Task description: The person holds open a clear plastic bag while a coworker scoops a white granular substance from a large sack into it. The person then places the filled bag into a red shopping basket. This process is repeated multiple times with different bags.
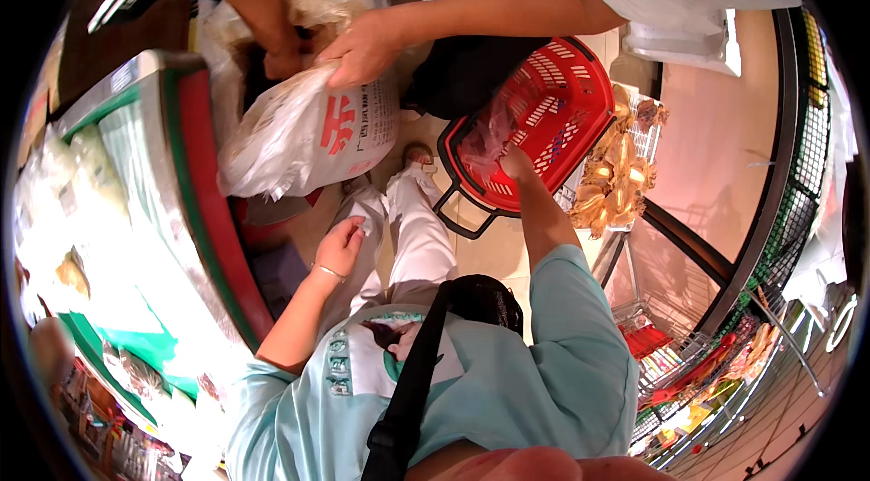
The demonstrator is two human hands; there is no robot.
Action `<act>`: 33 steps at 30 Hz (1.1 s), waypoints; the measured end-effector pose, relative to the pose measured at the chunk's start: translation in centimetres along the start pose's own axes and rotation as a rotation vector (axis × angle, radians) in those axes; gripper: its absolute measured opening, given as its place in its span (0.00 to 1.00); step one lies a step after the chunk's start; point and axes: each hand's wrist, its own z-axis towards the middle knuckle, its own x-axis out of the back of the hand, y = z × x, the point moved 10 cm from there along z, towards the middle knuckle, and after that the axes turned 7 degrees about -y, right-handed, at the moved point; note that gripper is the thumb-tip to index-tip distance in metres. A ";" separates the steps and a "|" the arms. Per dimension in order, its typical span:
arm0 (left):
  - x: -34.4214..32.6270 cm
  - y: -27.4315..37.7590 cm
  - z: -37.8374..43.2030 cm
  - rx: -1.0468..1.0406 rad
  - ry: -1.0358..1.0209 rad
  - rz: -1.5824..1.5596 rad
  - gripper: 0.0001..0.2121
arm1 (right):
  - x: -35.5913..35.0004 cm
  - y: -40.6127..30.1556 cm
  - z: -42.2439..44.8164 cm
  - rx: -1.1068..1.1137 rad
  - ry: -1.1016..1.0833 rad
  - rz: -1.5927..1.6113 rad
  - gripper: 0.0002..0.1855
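Note:
My right hand (518, 163) reaches down into a red plastic shopping basket (578, 83) with a black rim and handle. Its curled fingers meet a crumpled clear plastic bag (488, 134); the fingertips are partly hidden. Over my left leg hangs my left hand (341, 248), a bracelet at the wrist, its fingers loosely bent with nothing visible in them. Ahead of it stands a large white sack (299, 148) bearing red and black writing. A co-worker's hand (367, 49) grips the sack's rim, while their other hand (282, 63) is inside its mouth.
At left runs a display counter (204, 209) with a red and green edge, holding bagged goods. Dried brown goods (608, 175) lie on a white rack right of the basket. A dark cloth-like item (469, 69) overlaps the basket's far end. A wire cart (666, 345) is farther right.

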 end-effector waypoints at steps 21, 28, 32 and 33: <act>24.1 -6.9 -40.1 0.635 1.211 0.497 0.31 | 6.3 -36.9 -21.9 0.642 -0.090 -0.195 0.09; 18.2 -12.4 -39.3 0.602 0.713 0.205 0.09 | 4.2 -45.1 -25.6 0.836 -0.128 -0.400 0.09; 19.3 -13.1 -42.8 0.550 0.988 0.039 0.05 | 2.4 -49.8 -28.4 0.865 -0.163 -0.471 0.09; 19.8 -13.2 -43.7 0.546 1.007 0.016 0.05 | 1.9 -50.5 -28.7 0.866 -0.175 -0.477 0.09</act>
